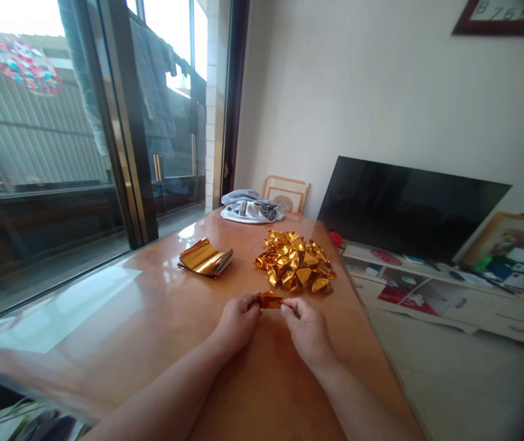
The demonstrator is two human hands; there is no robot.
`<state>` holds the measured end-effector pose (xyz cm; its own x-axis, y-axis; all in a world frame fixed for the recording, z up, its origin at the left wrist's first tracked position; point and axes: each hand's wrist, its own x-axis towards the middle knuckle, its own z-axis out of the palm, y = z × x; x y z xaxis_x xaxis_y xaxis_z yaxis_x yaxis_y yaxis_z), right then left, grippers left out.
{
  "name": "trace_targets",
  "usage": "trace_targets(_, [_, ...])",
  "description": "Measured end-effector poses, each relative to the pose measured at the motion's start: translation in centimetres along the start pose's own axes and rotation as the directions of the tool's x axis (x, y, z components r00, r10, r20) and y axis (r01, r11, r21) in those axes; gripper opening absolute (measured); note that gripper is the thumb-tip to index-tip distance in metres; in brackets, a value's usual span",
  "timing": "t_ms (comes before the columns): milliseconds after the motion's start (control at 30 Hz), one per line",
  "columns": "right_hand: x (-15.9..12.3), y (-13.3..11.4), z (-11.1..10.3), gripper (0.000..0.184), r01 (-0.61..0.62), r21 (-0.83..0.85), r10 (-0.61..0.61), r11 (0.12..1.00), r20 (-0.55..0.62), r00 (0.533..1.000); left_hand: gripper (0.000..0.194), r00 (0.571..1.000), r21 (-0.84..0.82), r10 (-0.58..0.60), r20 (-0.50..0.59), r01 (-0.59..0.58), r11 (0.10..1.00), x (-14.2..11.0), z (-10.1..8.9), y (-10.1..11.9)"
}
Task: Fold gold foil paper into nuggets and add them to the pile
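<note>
Between my two hands is a small folded piece of gold foil paper (271,300), held just above or on the table. My left hand (239,318) pinches its left end, and my right hand (305,326) pinches the right end between thumb and fingers. Right behind my hands lies a heap of folded gold foil ingots (296,260), shiny and pointed. To the left of that heap sits a stack of flat gold foil sheets (205,257), slightly curled, with uneven edges.
The glossy brown table (151,343) runs away from me. Folded clothes (252,208) lie at its far end, near a wooden frame (287,190). A sliding glass door (124,122) stands left. To the right are a television (409,205) and a white cabinet (496,315).
</note>
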<state>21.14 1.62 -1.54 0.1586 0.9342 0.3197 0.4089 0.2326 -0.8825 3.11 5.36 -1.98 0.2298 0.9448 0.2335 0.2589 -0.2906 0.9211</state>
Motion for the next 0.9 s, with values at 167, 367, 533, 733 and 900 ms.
trace_targets(167, [0.3, 0.5, -0.3, 0.028, -0.061, 0.044, 0.061, 0.997, -0.001, 0.998, 0.027, 0.991, -0.037, -0.081, -0.111, 0.077, 0.996, 0.0, 0.3, -0.3])
trace_targets(367, [0.4, 1.1, -0.4, 0.031, -0.072, 0.055, 0.073, 0.996, -0.006, 0.997, 0.008, 0.984, -0.144, -0.136, -0.116, 0.119, 0.982, -0.1, 0.6, 0.0])
trace_targets(533, [0.5, 1.4, -0.5, 0.031, -0.060, 0.049, 0.062, 0.997, -0.025, 0.998, 0.011, 0.986, -0.073, -0.106, -0.128, 0.097, 0.993, -0.1, 0.5, -0.2])
trace_targets(733, [0.4, 1.7, -0.5, 0.032, -0.089, 0.054, 0.090, 0.995, -0.018, 0.996, 0.015, 0.987, 0.042, -0.039, -0.153, 0.046, 0.998, -0.3, 0.3, -0.2])
trace_targets(900, [0.3, 1.4, -0.5, 0.036, -0.126, 0.106, 0.129, 0.986, -0.014, 0.992, 0.022, 0.988, 0.154, 0.060, -0.140, -0.038, 0.987, -0.6, 0.3, 0.4])
